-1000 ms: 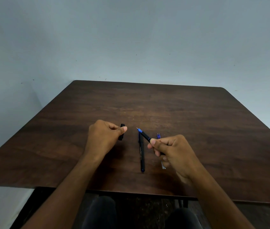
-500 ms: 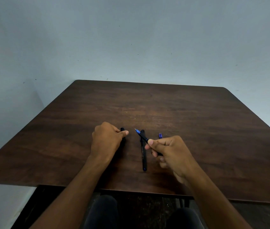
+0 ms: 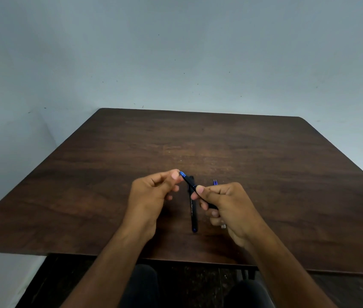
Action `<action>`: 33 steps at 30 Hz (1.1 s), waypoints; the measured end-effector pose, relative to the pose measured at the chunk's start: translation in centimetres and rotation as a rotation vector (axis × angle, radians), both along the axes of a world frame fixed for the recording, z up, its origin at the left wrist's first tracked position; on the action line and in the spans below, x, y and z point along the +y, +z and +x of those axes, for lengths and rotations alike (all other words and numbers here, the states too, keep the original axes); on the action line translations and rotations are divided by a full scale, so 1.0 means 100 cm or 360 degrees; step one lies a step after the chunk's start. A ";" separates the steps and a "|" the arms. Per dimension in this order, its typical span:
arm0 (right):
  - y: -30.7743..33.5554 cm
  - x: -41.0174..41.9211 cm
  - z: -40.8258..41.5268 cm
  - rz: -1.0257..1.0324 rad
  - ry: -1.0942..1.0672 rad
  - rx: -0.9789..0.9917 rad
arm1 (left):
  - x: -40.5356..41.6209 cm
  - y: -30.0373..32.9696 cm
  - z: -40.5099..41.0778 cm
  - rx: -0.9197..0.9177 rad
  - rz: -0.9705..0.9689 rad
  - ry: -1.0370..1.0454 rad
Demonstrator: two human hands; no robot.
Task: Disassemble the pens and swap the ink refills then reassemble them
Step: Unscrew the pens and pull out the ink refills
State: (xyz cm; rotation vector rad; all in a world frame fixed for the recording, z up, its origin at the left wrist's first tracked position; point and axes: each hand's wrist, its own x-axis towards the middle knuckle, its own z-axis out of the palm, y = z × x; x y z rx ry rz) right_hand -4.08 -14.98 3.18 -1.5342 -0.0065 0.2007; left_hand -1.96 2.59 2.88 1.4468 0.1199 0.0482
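Note:
My right hand [image 3: 229, 203] grips a black pen [image 3: 189, 181] by its barrel, slanted up and to the left above the table. The pen's blue tip [image 3: 182, 174] is pinched between the thumb and forefinger of my left hand [image 3: 151, 194]. A second black pen [image 3: 193, 213] lies flat on the table between my hands, running towards me. Two blue refills [image 3: 215, 181] lie just behind my right hand, mostly hidden by it. The cap that my left hand held earlier is not in sight.
The dark wooden table [image 3: 265, 163] stands against a pale wall, with its near edge just above my knees. Bare tabletop stretches to the left, right and far side of my hands.
My left hand set the black cap down and moved right to the pen's blue tip. My right hand raised the pen slightly towards it.

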 end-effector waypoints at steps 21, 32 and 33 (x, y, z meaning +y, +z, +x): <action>0.004 0.006 -0.003 -0.0265 -0.0102 -0.0312 | -0.017 0.011 0.000 0.0188 -0.0461 0.0051; 0.005 0.003 -0.002 -0.0202 -0.0104 -0.0267 | -0.009 0.016 -0.004 0.0142 -0.0376 -0.0440; 0.005 0.004 -0.003 -0.0188 -0.0090 -0.0263 | -0.008 0.015 -0.004 0.0141 -0.0367 -0.0412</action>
